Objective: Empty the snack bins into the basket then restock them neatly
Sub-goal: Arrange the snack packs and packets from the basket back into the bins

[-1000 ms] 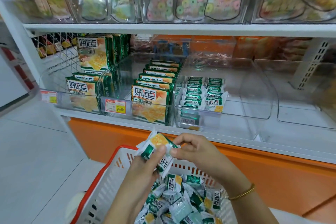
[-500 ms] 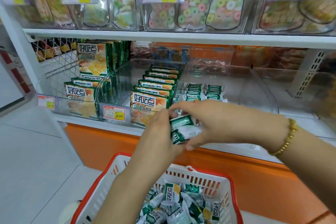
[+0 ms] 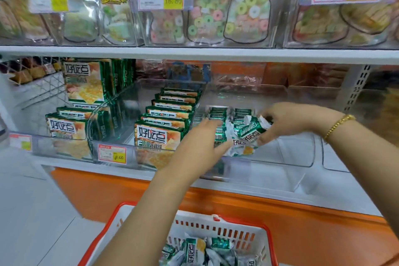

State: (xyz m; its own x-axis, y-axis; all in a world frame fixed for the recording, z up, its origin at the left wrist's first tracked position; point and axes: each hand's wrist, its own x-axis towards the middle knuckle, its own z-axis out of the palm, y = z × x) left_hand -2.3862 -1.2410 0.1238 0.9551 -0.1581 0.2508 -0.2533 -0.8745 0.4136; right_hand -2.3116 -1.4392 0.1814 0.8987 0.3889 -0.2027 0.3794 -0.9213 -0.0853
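Observation:
A clear plastic bin [image 3: 300,157] on the lower shelf holds rows of small green-and-white snack packets [image 3: 218,112]. My right hand [image 3: 287,123] is inside the bin and grips a few of these packets [image 3: 251,134] at the front of the right row. My left hand [image 3: 200,142] reaches into the same bin, its fingers against the left row of packets. Below, a white basket with a red rim [image 3: 237,233] contains several more loose packets [image 3: 194,250].
Two clear bins to the left hold green cracker boxes [image 3: 157,136], with a price tag [image 3: 112,154] on the front. An empty clear bin [image 3: 336,164] stands at the right. Candy bags [image 3: 228,13] fill the upper shelf. An orange base panel [image 3: 302,229] runs under the shelf.
Both hands rose from above the basket to the shelf bin, carrying packets. The left hand now has let go and lies against the left row; the right hand still holds packets.

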